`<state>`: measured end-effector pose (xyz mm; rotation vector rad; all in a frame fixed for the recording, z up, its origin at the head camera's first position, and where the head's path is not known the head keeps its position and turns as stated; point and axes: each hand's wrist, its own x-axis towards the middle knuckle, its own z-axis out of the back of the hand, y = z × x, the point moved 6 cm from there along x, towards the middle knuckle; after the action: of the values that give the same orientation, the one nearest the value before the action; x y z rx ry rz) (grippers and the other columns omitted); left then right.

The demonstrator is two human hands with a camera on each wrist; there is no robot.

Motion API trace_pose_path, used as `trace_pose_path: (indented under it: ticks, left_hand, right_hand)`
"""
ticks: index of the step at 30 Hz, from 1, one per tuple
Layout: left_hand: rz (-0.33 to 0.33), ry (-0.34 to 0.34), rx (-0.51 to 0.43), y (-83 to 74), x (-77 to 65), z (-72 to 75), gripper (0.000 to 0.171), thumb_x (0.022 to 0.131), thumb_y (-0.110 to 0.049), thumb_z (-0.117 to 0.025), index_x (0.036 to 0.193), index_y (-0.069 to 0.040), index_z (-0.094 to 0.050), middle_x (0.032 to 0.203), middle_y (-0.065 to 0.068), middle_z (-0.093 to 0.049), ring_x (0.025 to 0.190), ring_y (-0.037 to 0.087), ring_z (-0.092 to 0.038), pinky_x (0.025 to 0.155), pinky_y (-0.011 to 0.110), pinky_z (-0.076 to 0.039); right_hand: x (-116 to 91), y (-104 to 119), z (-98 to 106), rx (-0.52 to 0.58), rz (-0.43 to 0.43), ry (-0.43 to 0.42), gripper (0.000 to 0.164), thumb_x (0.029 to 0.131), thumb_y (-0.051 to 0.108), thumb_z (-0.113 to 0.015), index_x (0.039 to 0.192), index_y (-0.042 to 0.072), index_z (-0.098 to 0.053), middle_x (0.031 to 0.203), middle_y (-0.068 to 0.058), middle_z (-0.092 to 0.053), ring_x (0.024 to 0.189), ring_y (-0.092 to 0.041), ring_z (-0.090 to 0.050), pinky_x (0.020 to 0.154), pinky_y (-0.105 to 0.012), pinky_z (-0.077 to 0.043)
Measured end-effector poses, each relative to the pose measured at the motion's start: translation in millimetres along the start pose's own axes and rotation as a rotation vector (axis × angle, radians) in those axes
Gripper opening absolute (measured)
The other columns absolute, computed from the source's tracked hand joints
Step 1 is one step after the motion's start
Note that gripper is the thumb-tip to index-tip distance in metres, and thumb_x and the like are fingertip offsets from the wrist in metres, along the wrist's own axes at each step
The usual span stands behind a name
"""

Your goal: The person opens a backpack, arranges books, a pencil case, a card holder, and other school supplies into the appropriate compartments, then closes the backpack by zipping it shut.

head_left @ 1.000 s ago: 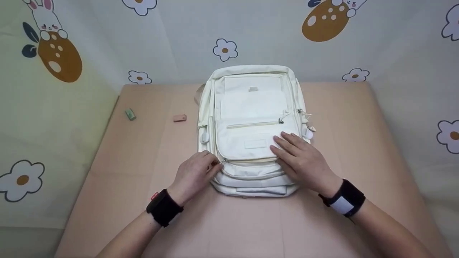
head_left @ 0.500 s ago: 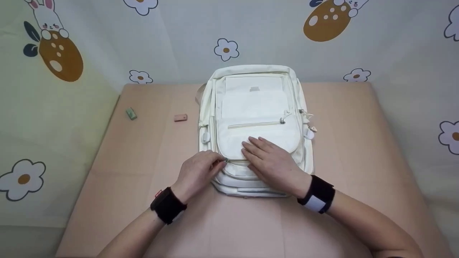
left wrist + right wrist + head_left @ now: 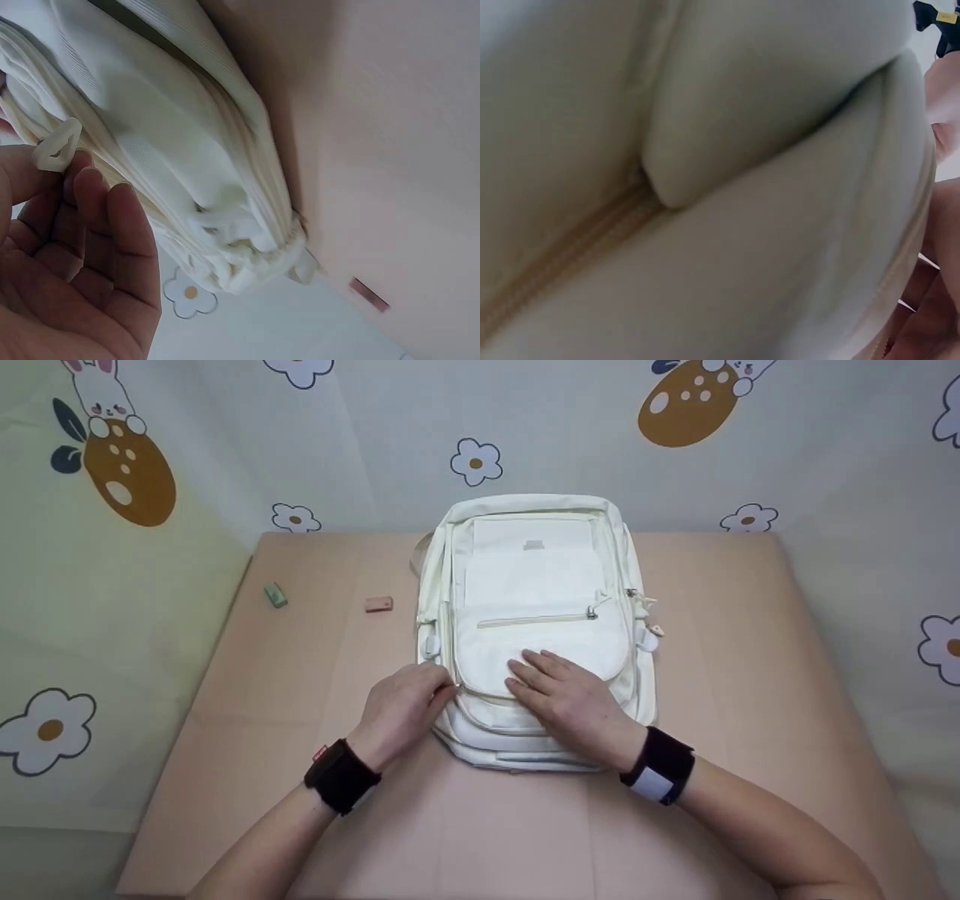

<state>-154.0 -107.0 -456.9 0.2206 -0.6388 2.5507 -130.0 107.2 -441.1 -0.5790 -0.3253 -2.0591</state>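
Observation:
A white backpack (image 3: 536, 577) lies front side up on the table. At its lower left edge, my left hand (image 3: 401, 709) pinches a zipper pull between thumb and index finger. The left wrist view shows that pull as a pale loop (image 3: 58, 146) sticking out past the fingertips, beside the curved zipper seam. My right hand (image 3: 574, 705) rests with extended fingers on the lower front pocket of the bag. Close up, the right wrist view holds mostly white fabric with a beige zipper (image 3: 577, 251); the right fingers are not seen there.
To the left of the backpack lie a pink eraser-like block (image 3: 379, 604) and a green one (image 3: 276, 595) on the pinkish-beige table (image 3: 517, 840). A patterned cloth (image 3: 375, 450) hangs behind and at both sides. Small charms (image 3: 649, 634) dangle at the bag's right side.
My right hand has slid left across the front pocket and stays there. My left hand shifted slightly right, then up and left along the bag's lower left edge with the pull.

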Motion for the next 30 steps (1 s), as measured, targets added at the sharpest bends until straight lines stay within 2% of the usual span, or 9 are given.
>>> trace_pose_path:
  ticks: [3,12,17,20,23,27,30]
  left_hand:
    - [0.022,0.0,-0.014,8.3,5.0,1.9,0.01,0.095,-0.02,-0.075,0.088,-0.018,-0.067,0.082,-0.007,-0.064,0.074,0.013,-0.059,0.059,0.033,-0.048]
    - [0.121,0.057,-0.019,32.1,28.2,-0.2,0.01,0.097,-0.023,-0.072,0.09,-0.018,-0.067,0.084,-0.005,-0.063,0.073,0.015,-0.057,0.062,0.036,-0.047]
    - [0.155,0.079,-0.03,36.4,31.5,-0.5,0.01,0.098,-0.024,-0.072,0.09,-0.018,-0.068,0.084,-0.005,-0.063,0.074,0.016,-0.057,0.063,0.036,-0.047]
    - [0.158,0.085,-0.035,36.4,31.4,-0.4,0.01,0.097,-0.024,-0.072,0.09,-0.018,-0.068,0.084,-0.005,-0.063,0.074,0.016,-0.058,0.063,0.036,-0.047]
    - [0.155,0.081,-0.032,36.7,31.2,-0.2,0.01,0.097,-0.024,-0.073,0.09,-0.017,-0.068,0.085,-0.004,-0.063,0.074,0.016,-0.058,0.063,0.036,-0.048]
    - [0.144,0.067,-0.035,37.2,30.4,-0.7,0.009,0.097,-0.022,-0.073,0.091,-0.016,-0.069,0.086,-0.003,-0.065,0.075,0.017,-0.06,0.064,0.037,-0.049]
    - [0.128,0.063,-0.046,36.9,29.7,-1.5,0.007,0.098,-0.022,-0.072,0.093,-0.017,-0.069,0.087,-0.003,-0.066,0.076,0.017,-0.06,0.065,0.037,-0.049]
  right_hand:
    - [-0.7,-0.3,0.0,0.001,-0.003,0.005,0.034,0.093,0.002,-0.067,0.127,0.006,-0.072,0.136,-0.012,-0.065,0.13,-0.033,-0.057,0.112,-0.044,-0.041]
    - [-2.8,-1.0,-0.4,0.008,-0.001,-0.008,0.033,0.096,0.004,-0.064,0.128,0.006,-0.071,0.136,-0.012,-0.065,0.13,-0.033,-0.057,0.112,-0.044,-0.041]
    - [-0.6,0.2,0.6,-0.008,-0.002,-0.017,0.032,0.093,0.003,-0.067,0.125,0.005,-0.072,0.134,-0.012,-0.066,0.128,-0.033,-0.059,0.11,-0.044,-0.043]
    - [5.2,2.9,3.1,-0.031,-0.018,-0.007,0.03,0.094,0.007,-0.07,0.123,0.005,-0.073,0.131,-0.013,-0.068,0.126,-0.033,-0.06,0.109,-0.044,-0.045]
    - [14.9,6.9,4.2,-0.054,-0.038,0.039,0.033,0.095,0.015,-0.071,0.125,0.004,-0.071,0.133,-0.014,-0.066,0.128,-0.033,-0.059,0.11,-0.044,-0.043]
    - [28.4,11.1,-1.3,-0.077,-0.066,0.145,0.04,0.098,0.024,-0.068,0.134,0.006,-0.067,0.141,-0.014,-0.061,0.135,-0.033,-0.052,0.114,-0.045,-0.038]
    - [33.9,12.1,-7.9,-0.089,-0.082,0.201,0.038,0.098,0.025,-0.068,0.133,0.009,-0.068,0.14,-0.013,-0.062,0.135,-0.033,-0.052,0.114,-0.047,-0.038]
